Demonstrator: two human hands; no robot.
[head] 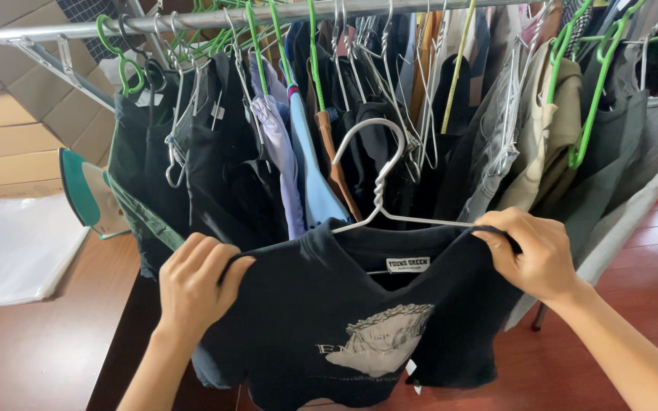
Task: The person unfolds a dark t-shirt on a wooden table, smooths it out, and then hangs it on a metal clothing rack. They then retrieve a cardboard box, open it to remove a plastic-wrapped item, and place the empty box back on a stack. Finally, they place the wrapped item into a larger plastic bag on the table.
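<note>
- The dark navy T-shirt (344, 320) hangs in front of the crowded clothes rail (268, 15), held up in the air between both hands, below the row of hung garments and above the red-brown wooden floor (649, 251).
- A white wire hanger (378, 183) sits inside the shirt's neck opening; its hook rises above the collar and curls over toward the left, its arms running left and right under the shoulders.
- The left hand (196, 285) is closed over the shirt's left shoulder, fingers folded around the cloth and pinching it against the thumb.
- The right hand (535, 255) pinches the right shoulder seam where the hanger's arm ends, fingers pressed together on the fabric.
- The shirt's long axis across the shoulders runs left to right, tilted slightly: the right shoulder is higher than the left.
- Its body drops straight down from the grips, with the pale printed graphic (386, 339) and neck label facing the camera.
- The hook lies between the two hands, a little nearer the right one, and well below the rail.
- A teal-and-white iron (89, 194) stands on end near the rail's left end, beside a white plastic sheet (17, 251).
</note>
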